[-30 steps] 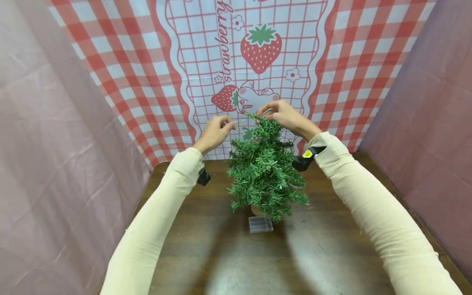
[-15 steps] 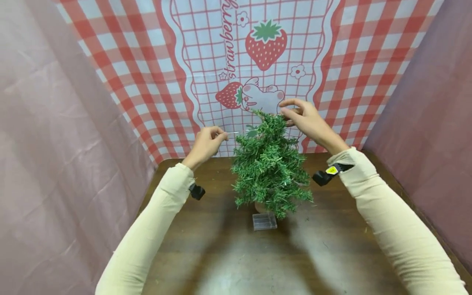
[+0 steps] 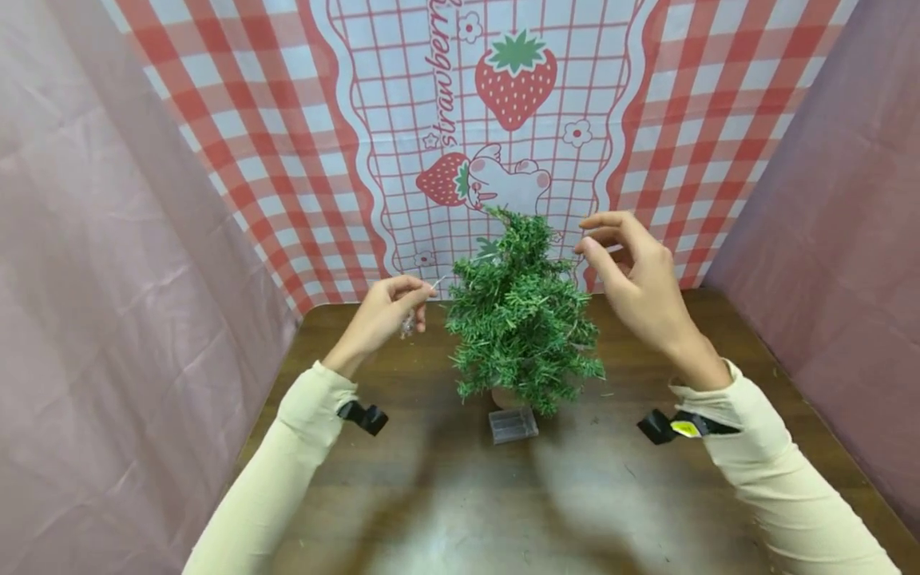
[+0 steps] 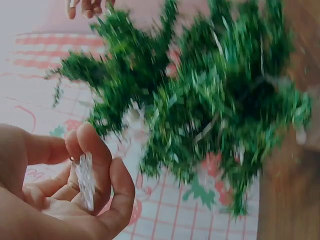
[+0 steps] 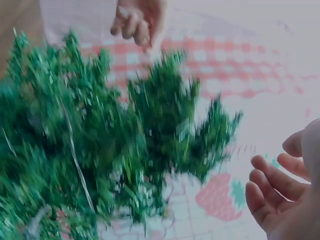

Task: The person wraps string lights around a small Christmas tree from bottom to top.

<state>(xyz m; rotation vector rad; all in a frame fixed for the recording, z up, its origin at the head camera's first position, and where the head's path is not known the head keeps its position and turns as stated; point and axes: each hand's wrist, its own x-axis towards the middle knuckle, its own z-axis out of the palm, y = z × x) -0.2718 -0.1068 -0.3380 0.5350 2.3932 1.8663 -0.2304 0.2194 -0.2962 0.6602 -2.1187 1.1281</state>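
A small green artificial Christmas tree [image 3: 528,311] stands upright on the table, between both hands. Left of it, my left hand [image 3: 377,311] pinches a thin pale strand [image 3: 441,281] that runs towards the branches. A flat, clear, crystal-like ornament [image 4: 86,180] hangs within that hand's curled fingers. To the right of the treetop my right hand [image 3: 640,275] is raised, fingers loosely bent and apart from the tree, holding nothing visible. Among the branches a thin wire [image 5: 75,155] shows in the right wrist view. Both wrist views are blurred over the tree.
A clear plastic box [image 3: 513,425] lies on the brown wooden table [image 3: 460,511] in front of the tree's base [image 3: 503,397]. Behind hangs a strawberry-print checked cloth [image 3: 287,120]. Pink curtains [image 3: 86,239] close off both sides.
My right hand has left the treetop and moved right and towards me. The left hand has come down and left, with the strand still pinched; the clear ornament now shows below its fingers.
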